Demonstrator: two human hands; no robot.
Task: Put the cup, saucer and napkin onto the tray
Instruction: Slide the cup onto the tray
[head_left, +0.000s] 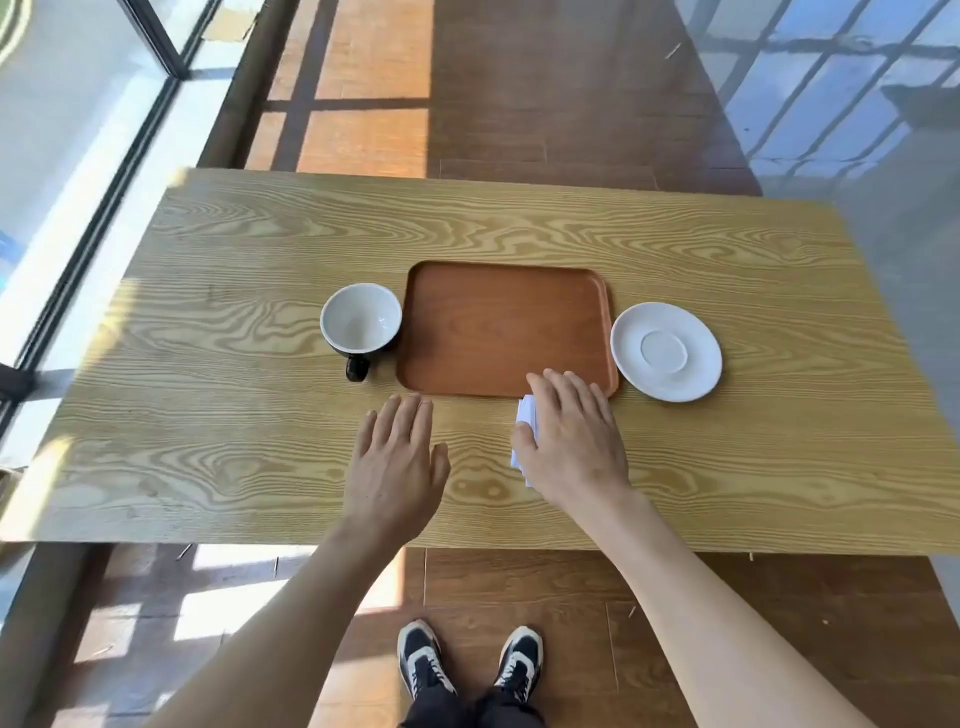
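A brown wooden tray (498, 327) lies in the middle of the table with nothing on it. Touching its left edge stands a cup (360, 322), black outside and white inside, handle toward me. A white saucer (666, 351) rests on the table just right of the tray. In front of the tray's near right corner lies a white napkin (525, 415), mostly hidden under my right hand (571, 436), which lies flat on it with fingertips over the tray's rim. My left hand (397, 457) hovers open over the table in front of the tray's near left corner, holding nothing.
The light wooden table (208, 415) has its near edge just above my feet and its far edge beyond the tray. A glass wall with dark frames runs along the left. Wooden floor surrounds the table.
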